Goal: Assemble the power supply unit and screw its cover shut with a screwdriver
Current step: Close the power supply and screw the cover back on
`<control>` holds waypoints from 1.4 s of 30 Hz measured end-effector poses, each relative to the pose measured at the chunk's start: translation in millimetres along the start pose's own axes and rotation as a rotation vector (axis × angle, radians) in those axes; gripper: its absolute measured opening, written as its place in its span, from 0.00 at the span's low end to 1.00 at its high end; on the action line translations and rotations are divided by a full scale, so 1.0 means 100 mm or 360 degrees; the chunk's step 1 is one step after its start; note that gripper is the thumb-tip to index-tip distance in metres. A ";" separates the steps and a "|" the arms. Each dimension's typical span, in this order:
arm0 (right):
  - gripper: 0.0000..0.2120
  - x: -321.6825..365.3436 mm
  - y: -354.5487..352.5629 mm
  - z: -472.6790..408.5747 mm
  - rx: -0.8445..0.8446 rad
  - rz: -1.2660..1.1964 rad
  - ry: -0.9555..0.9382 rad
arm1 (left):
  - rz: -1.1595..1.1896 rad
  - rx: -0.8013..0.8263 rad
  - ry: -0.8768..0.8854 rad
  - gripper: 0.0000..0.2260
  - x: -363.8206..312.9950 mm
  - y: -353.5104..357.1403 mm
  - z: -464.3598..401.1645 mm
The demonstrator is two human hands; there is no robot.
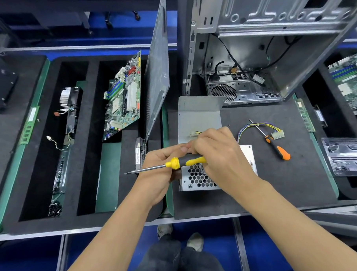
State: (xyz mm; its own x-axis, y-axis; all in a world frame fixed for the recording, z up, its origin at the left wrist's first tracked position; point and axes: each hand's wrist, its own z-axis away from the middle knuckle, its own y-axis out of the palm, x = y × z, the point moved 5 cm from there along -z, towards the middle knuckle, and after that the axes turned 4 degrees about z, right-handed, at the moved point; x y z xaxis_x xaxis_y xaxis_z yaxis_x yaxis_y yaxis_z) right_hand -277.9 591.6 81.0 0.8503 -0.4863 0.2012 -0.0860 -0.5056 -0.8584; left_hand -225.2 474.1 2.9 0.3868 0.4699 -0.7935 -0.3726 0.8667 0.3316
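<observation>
We've got both hands, left (154, 167) and right (219, 154), with fingers wrapped around the yellow-and-black screwdriver (174, 163) above the grey metal power supply box (198, 177) on the dark worktop (278, 182), so we're probably readying the tool, and next we need its tip swung down onto a cover screw.

At centre frame your hands close around a glossy yellow-and-black plastic-handled screwdriver (174, 163) with a bright polished steel shaft, above a dull grey sheet-metal power supply box (197, 175) with a perforated honeycomb grille. Both sit over a matt charcoal foam mat (297, 171). At right lies an orange-handled screwdriver (276, 147), smooth plastic; upper right, a bare galvanised steel computer case (271, 39).
</observation>
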 end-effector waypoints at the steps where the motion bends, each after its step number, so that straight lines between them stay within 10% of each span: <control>1: 0.12 0.01 0.01 0.01 -0.0015 0.0013 -0.0014 | 0.0007 -0.0007 -0.0008 0.08 0.00 -0.01 -0.01; 18: 0.14 -0.07 -0.01 0.10 0.0182 -0.0259 0.0182 | -0.0029 -0.0076 0.0000 0.11 -0.07 0.03 0.02; 22: 0.15 -0.16 -0.08 0.15 0.0239 -0.0548 0.0605 | 0.0013 -0.0029 -0.0010 0.07 -0.09 0.05 0.03; 35: 0.11 -0.69 -0.47 0.33 -0.0792 -0.1437 0.1354 | 0.0057 0.0002 -0.0037 0.12 -0.08 0.06 0.05; 42: 0.12 -0.64 -0.44 0.29 -0.0759 -0.1176 0.1387 | 0.0063 -0.0015 -0.0054 0.10 -0.07 0.04 0.04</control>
State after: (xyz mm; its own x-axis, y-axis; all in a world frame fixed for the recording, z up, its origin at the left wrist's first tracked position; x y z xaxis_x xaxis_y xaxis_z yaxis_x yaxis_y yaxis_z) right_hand -313.4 665.5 92.7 0.1620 -0.1937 0.9676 -0.0686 -0.9804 -0.1848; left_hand -226.0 474.8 12.3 0.4001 0.5091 -0.7621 -0.3958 0.8459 0.3574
